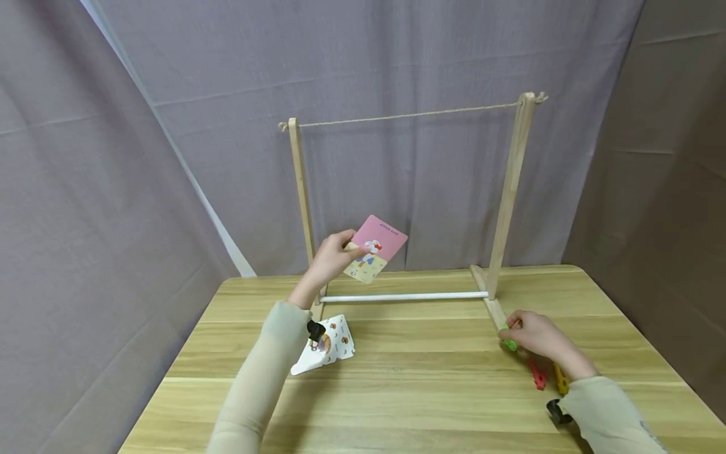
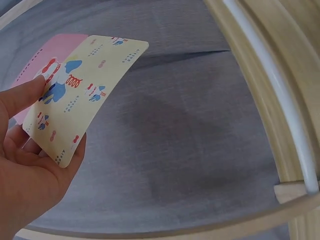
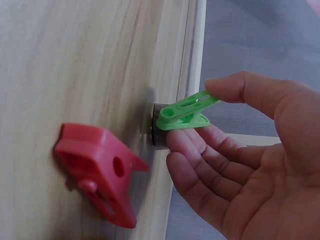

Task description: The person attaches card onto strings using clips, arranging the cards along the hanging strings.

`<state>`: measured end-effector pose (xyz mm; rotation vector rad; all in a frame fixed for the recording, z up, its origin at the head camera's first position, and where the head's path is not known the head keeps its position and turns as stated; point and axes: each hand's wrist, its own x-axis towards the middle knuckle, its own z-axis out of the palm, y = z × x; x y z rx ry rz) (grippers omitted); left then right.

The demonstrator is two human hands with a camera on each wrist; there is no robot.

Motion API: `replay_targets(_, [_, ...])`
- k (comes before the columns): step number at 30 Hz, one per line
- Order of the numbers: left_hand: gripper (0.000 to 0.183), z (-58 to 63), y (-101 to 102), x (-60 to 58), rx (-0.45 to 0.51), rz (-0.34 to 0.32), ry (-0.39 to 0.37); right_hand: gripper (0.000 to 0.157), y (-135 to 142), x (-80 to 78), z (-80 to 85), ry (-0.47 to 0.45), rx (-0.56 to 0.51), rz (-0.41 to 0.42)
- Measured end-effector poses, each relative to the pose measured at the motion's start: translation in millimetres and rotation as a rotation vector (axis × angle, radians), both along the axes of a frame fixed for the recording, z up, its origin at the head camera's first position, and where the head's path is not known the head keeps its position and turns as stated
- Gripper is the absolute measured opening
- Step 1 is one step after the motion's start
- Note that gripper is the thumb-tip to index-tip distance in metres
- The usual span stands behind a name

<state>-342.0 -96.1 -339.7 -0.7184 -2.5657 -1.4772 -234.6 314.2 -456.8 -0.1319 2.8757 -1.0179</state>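
Where visible, left hand [image 1: 332,258] aloft

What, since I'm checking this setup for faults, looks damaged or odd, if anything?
The white patterned card on the table, beside the left sleeve, has an uneven near edge, unlike the straight-edged pink card in the left hand. I can't tell whether that's damage or design. Nothing else stands out.

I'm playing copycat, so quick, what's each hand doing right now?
Left hand: holding the pink-and-yellow card between thumb and fingers.
Right hand: pinching the green clip between thumb and fingers.
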Motion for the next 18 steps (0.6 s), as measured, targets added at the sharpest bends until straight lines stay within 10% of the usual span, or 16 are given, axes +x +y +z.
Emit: replay_targets(18, [0.022,26.6,21.2,-10.4,0.187,-0.067,-0.043,0.035,-0.5,-4.1,-3.4,0.019,0.008,0.002])
